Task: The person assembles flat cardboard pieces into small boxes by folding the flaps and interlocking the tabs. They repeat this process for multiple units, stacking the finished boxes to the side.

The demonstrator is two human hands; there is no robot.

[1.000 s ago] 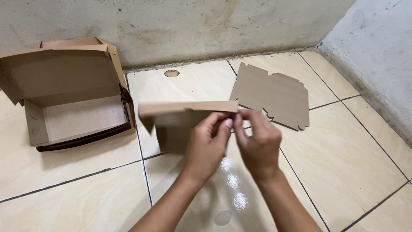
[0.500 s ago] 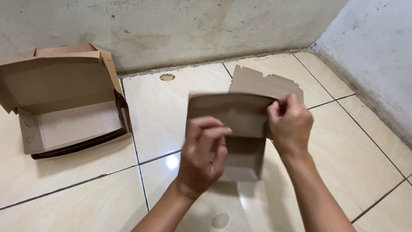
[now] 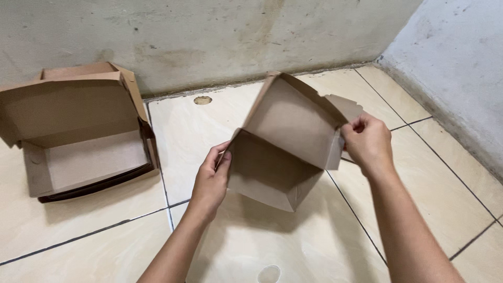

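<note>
Between my hands, held above the tiled floor (image 3: 94, 230), is a half-folded brown cardboard box (image 3: 277, 152), its lid panel tilted up and away from me and its open tray facing me. Well off to my left an assembled open box (image 3: 78, 136) sits against the wall (image 3: 209, 31), and just beyond my right hand a flat cardboard blank (image 3: 350, 106) peeks out behind the lid. I judge the side walls could spring apart or a flap could crease wrongly, because only my fingertips hold the corners and nothing looks locked in. My left hand (image 3: 212, 178) grips the tray's left edge, fingers curled over it, wrist straight. My right hand (image 3: 367, 141) pinches the flap at the box's right corner, knuckles up, forearm angled in.
</note>
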